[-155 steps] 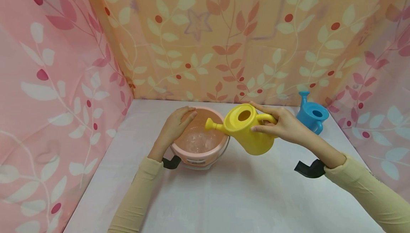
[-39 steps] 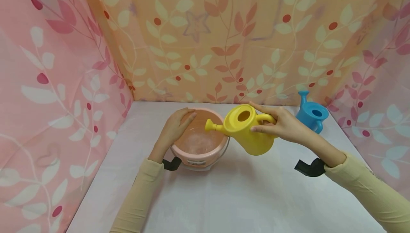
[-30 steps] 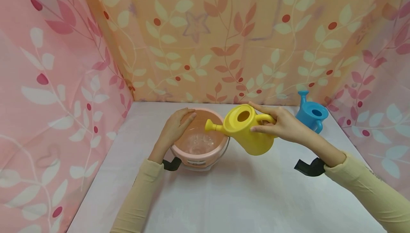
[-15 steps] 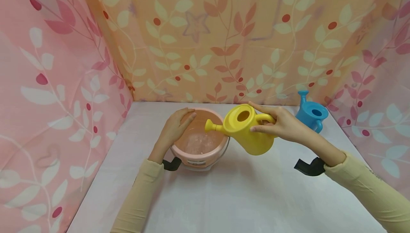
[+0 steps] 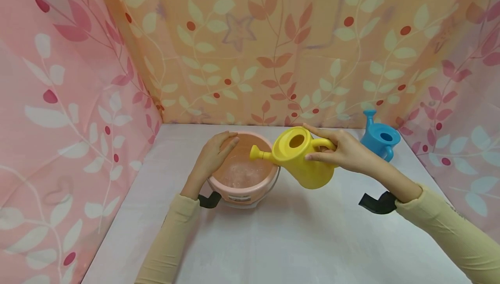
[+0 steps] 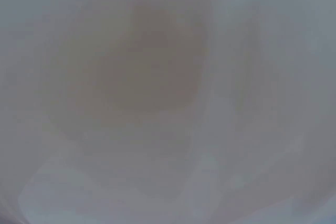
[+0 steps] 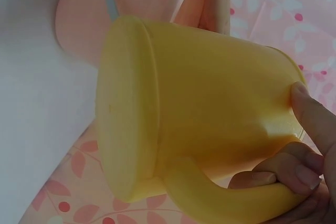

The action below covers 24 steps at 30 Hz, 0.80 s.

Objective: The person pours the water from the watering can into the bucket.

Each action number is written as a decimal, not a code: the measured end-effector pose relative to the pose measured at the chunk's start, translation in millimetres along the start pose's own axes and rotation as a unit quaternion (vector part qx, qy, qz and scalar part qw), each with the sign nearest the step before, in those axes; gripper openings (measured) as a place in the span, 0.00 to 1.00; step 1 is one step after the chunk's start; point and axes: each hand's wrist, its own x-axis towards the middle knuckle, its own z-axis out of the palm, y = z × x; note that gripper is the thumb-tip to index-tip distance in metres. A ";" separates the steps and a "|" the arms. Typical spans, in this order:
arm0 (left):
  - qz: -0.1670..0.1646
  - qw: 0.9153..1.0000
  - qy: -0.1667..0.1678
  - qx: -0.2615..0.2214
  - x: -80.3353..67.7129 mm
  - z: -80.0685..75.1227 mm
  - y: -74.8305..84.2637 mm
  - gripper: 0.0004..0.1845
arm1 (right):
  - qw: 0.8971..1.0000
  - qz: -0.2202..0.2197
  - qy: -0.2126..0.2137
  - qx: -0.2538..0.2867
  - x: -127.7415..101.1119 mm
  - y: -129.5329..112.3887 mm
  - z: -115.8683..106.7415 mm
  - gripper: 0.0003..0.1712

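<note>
A yellow watering can [image 5: 300, 158] hangs tilted, its spout [image 5: 258, 153] over a pink bucket [image 5: 242, 175]. My right hand [image 5: 343, 151] grips the can's handle, fingers curled round it, thumb against the side [image 7: 310, 114]. The can's base [image 7: 126, 108] fills the right wrist view, with the bucket [image 7: 136, 3] behind it. Water ripples in the bucket. My left hand [image 5: 212, 156] rests on the bucket's left rim, fingers curved over the edge. The left wrist view is a grey-pink blur.
A blue watering can [image 5: 380, 138] stands at the back right corner of the white table [image 5: 304, 240]. Leaf-patterned curtains [image 5: 273, 49] close in the back and both sides. Black wrist mounts [image 5: 376, 203] sit on each forearm.
Nothing has shifted place; both hands and the yellow can hold their pose. Only the water surface in the bucket ripples differently.
</note>
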 end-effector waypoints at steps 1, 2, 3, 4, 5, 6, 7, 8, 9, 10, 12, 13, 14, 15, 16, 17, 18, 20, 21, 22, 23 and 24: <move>0.001 1.000 0.000 0.001 -0.1 -0.1 0.2 0.32 | 1.000 -0.001 0.000 -0.001 0.0 -0.1 -0.2 0.44; 0.001 1.000 0.000 0.001 -0.2 -0.2 0.5 0.32 | 1.000 -0.003 0.001 -0.003 0.0 -0.1 -0.4 0.44; 0.001 1.000 0.001 0.002 -0.2 -0.2 0.5 0.32 | 1.000 -0.004 0.002 -0.005 -0.1 0.0 -0.6 0.44; 0.002 1.000 0.000 0.002 -0.3 -0.3 0.7 0.32 | 1.000 -0.005 0.002 -0.006 -0.1 0.1 -0.7 0.44; 0.002 1.000 0.000 0.002 -0.4 -0.3 0.8 0.31 | 1.000 -0.006 0.002 -0.007 -0.1 0.3 -0.7 0.44; 0.002 1.000 0.000 0.002 -0.5 -0.3 0.9 0.31 | 1.000 -0.007 0.002 -0.007 -0.1 0.5 -0.7 0.44; 0.003 1.000 0.000 0.002 -0.2 -0.1 0.6 0.31 | 1.000 -0.006 0.002 -0.007 -0.1 0.7 -0.6 0.44; 0.003 1.000 0.000 0.002 -0.1 -0.2 0.5 0.31 | 1.000 -0.005 0.001 -0.006 -0.2 0.8 -0.5 0.44; 0.004 1.000 0.000 0.002 -0.1 -0.1 0.5 0.31 | 1.000 -0.004 0.001 -0.006 -0.3 0.9 -0.3 0.44; 0.005 1.000 0.000 0.002 -0.2 0.0 0.4 0.31 | 1.000 -0.003 0.000 -0.005 -0.2 1.0 -0.2 0.44; 0.007 1.000 0.000 0.001 -0.2 0.0 0.3 0.31 | 1.000 -0.004 0.001 -0.008 -0.1 0.9 0.0 0.44; 0.008 1.000 0.000 0.001 -0.1 0.0 0.3 0.30 | 1.000 -0.005 0.002 -0.010 0.0 0.9 0.0 0.44; 0.007 1.000 0.002 0.001 -0.3 -0.1 0.7 0.30 | 1.000 -0.007 0.003 -0.013 0.1 0.9 0.0 0.44; 0.007 1.000 0.003 0.000 -0.3 0.0 0.9 0.30 | 1.000 -0.009 0.005 -0.016 0.1 0.9 -0.1 0.44; 0.007 1.000 0.004 0.000 -0.4 -0.1 1.0 0.30 | 1.000 -0.011 0.006 -0.018 0.3 0.8 -0.1 0.44; 0.007 1.000 0.005 0.000 -0.3 -0.1 1.0 0.29 | 1.000 -0.012 0.007 -0.021 0.3 0.8 -0.2 0.44; 0.007 1.000 0.005 0.000 -0.3 -0.1 1.1 0.29 | 1.000 -0.013 0.007 -0.021 0.4 0.8 -0.3 0.44; 0.008 1.000 0.006 0.001 -0.4 0.0 1.1 0.29 | 1.000 -0.012 0.007 -0.022 0.3 0.6 -0.4 0.44; 0.008 1.000 0.004 0.001 -0.5 -0.1 1.0 0.29 | 1.000 -0.011 0.006 -0.021 0.2 0.5 -0.4 0.44; 0.008 1.000 0.004 0.002 -0.6 -0.1 1.0 0.29 | 1.000 -0.010 0.005 -0.020 0.2 0.4 -0.4 0.44; 0.008 1.000 0.003 0.002 -0.7 -0.1 1.0 0.30 | 1.000 -0.009 0.005 -0.019 0.2 0.3 -0.4 0.44; 0.007 1.000 0.003 0.002 -0.7 -0.1 1.1 0.30 | 1.000 -0.007 0.004 -0.018 0.1 0.2 -0.3 0.44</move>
